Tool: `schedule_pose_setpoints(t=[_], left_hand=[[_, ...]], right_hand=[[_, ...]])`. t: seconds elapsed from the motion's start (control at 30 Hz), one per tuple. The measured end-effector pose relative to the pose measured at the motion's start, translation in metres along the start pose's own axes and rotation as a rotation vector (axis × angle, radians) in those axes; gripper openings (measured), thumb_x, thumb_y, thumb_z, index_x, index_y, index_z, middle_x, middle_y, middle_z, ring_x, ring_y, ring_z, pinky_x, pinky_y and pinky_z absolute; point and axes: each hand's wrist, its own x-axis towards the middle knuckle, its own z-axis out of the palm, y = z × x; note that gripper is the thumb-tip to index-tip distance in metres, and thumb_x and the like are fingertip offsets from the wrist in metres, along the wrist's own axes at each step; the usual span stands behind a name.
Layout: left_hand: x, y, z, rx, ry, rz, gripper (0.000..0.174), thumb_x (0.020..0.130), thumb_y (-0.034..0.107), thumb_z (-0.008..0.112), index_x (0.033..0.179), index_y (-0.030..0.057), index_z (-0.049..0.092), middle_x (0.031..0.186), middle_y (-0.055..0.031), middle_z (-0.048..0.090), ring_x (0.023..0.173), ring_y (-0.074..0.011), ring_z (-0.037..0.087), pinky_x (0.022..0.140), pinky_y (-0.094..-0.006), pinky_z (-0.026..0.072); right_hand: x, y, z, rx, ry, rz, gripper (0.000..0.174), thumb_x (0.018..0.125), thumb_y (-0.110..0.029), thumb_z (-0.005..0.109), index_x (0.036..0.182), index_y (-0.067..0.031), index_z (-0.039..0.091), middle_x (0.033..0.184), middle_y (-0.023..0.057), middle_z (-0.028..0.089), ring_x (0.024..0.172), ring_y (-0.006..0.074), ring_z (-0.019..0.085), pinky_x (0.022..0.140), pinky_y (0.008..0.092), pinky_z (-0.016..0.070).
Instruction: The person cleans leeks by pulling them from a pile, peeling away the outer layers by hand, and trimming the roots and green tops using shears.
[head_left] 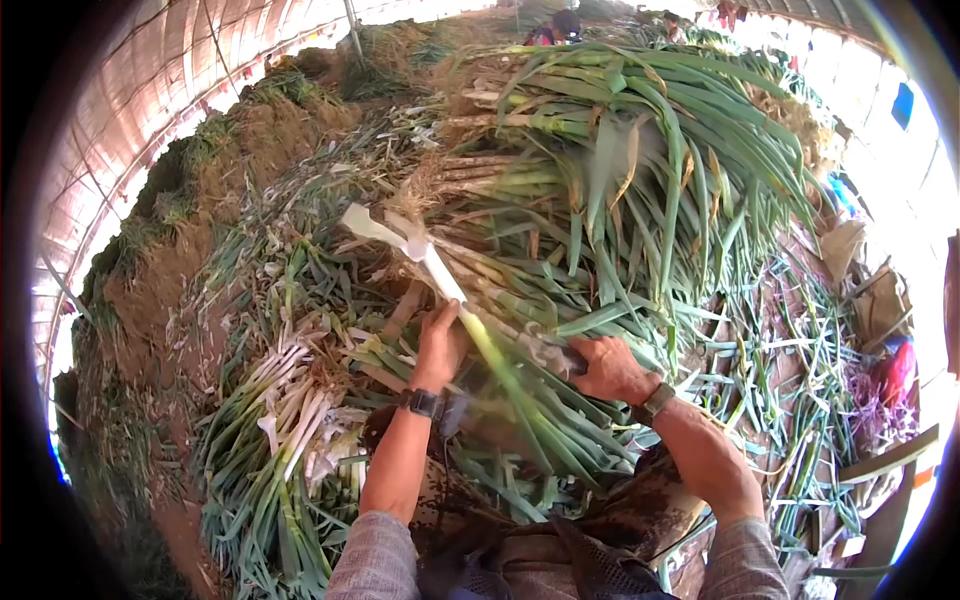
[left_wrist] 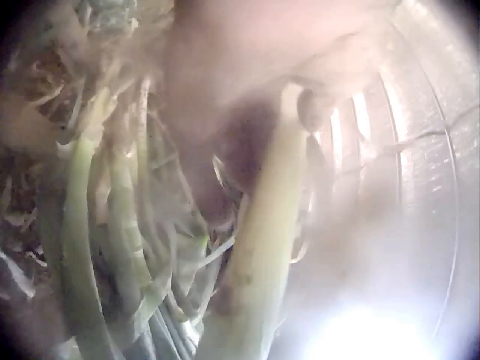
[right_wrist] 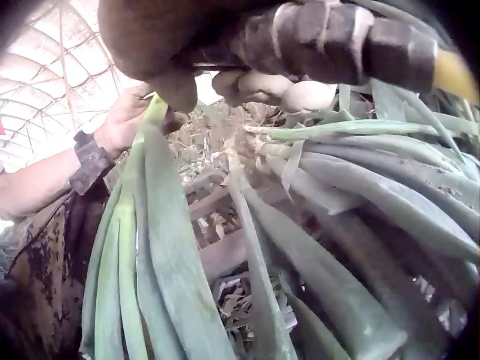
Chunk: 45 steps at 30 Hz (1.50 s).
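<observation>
— What does the head view show of the person?
— The left grip (head_left: 437, 350) is curled round a green onion (head_left: 445, 278), whose white shank runs up and away from it. The right grip (head_left: 610, 368), just to its right, is closed too, but what it holds is unclear here. Beyond both rises a heap of onions (head_left: 620, 170). Left of the left grip lie peeled white stalks (head_left: 290, 400) on bare earth (head_left: 150, 300), all under an arched tunnel roof (head_left: 130, 90).
— And the left wrist?
— Blurred: the green onion passes under the palm, with the arched tunnel roof to its right.
— The right wrist?
— The right grip is clamped round a taped handle (right_wrist: 330, 37). Long leaves (right_wrist: 172, 285) hang below it, over wooden slats (right_wrist: 225, 251).
</observation>
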Motion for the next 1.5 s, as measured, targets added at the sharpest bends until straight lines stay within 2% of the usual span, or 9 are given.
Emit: schedule_pose_setpoints(t=[0.1,0.33,0.37,0.63,0.73,1.1,1.4,1.43,1.5], left_hand=[[-0.003,-0.004,-0.017,0.208,-0.224,-0.273,0.026,0.096,0.021,0.06,0.117,0.0042,0.061,0.105,-0.0081,0.066,0.098,-0.0222,0.063,0.088,-0.0418,0.0501],[-0.013,-0.031,-0.007,-0.058,-0.196,-0.33,0.029,0.096,0.022,0.056,0.116,0.0025,0.057,0.109,-0.0082,0.062,0.101,-0.0225,0.06,0.09,-0.0397,0.0477],[-0.012,-0.036,-0.004,-0.05,-0.044,-0.328,0.03,0.098,0.036,0.053,0.108,0.0076,0.056,0.091,-0.0056,0.058,0.085,-0.0226,0.057,0.075,-0.044,0.0496],[-0.012,-0.037,0.003,-0.119,0.01,-0.334,0.06,0.095,0.068,0.033,0.075,0.0142,0.049,0.054,0.0017,0.034,0.054,-0.0172,0.037,0.05,-0.0358,0.0357],[-0.018,-0.033,0.01,-0.065,-0.132,-0.307,0.059,0.095,0.068,0.033,0.075,0.0147,0.05,0.053,0.0014,0.035,0.049,-0.0166,0.035,0.044,-0.0342,0.0339],[-0.012,-0.053,-0.014,-0.025,0.148,-0.289,0.053,0.096,0.065,0.038,0.085,0.015,0.05,0.063,0.0021,0.041,0.059,-0.0151,0.041,0.051,-0.0344,0.036],[-0.012,-0.041,0.005,-0.054,0.324,-0.323,0.053,0.091,0.071,0.043,0.086,0.0187,0.052,0.062,0.0036,0.039,0.057,-0.0146,0.041,0.049,-0.0337,0.0358],[-0.008,-0.026,0.001,-0.091,0.09,-0.277,0.052,0.091,0.07,0.042,0.085,0.0194,0.053,0.06,0.0045,0.039,0.052,-0.0131,0.04,0.045,-0.0309,0.0339],[0.01,-0.009,-0.006,-0.144,0.187,-0.152,0.048,0.092,0.065,0.047,0.087,0.0176,0.056,0.062,0.0053,0.043,0.05,-0.012,0.04,0.044,-0.0285,0.0362]], right_hand=[[0.001,-0.008,-0.001,0.023,0.018,0.081,0.031,0.078,-0.028,0.067,0.097,-0.0043,0.068,0.08,0.0219,0.067,0.078,0.0401,0.065,0.073,0.0489,0.0509],[-0.005,-0.006,0.004,-0.006,-0.022,0.04,0.037,0.077,-0.029,0.067,0.106,-0.0062,0.066,0.087,0.0225,0.067,0.084,0.0408,0.064,0.077,0.0499,0.05],[-0.005,-0.006,0.002,-0.001,0.01,0.102,0.037,0.077,-0.028,0.067,0.106,-0.0063,0.065,0.087,0.0225,0.067,0.084,0.0409,0.064,0.077,0.0501,0.0498],[-0.001,-0.007,0.0,-0.053,0.003,0.089,0.039,0.073,-0.027,0.067,0.103,-0.0037,0.064,0.084,0.0216,0.067,0.083,0.0411,0.063,0.075,0.0504,0.0479],[0.002,-0.003,0.006,-0.095,0.087,0.099,0.039,0.071,-0.027,0.068,0.102,-0.0027,0.063,0.081,0.0215,0.067,0.08,0.0421,0.063,0.073,0.051,0.0476],[0.01,-0.024,-0.001,-0.07,0.038,0.053,0.031,0.083,-0.031,0.062,0.104,-0.0081,0.066,0.083,0.0192,0.069,0.078,0.0371,0.067,0.073,0.048,0.0523],[0.019,-0.031,-0.009,0.037,-0.077,0.187,0.038,0.076,-0.032,0.066,0.103,-0.0047,0.065,0.087,0.0239,0.066,0.085,0.0428,0.062,0.077,0.0502,0.0474],[0.016,-0.029,-0.008,0.038,-0.083,0.189,0.038,0.076,-0.032,0.066,0.103,-0.0047,0.065,0.087,0.0239,0.066,0.085,0.0428,0.062,0.077,0.0502,0.0474],[0.011,-0.023,-0.004,0.009,-0.092,0.075,0.038,0.078,-0.034,0.066,0.102,-0.0048,0.065,0.083,0.0227,0.066,0.082,0.043,0.062,0.075,0.0502,0.0479]])
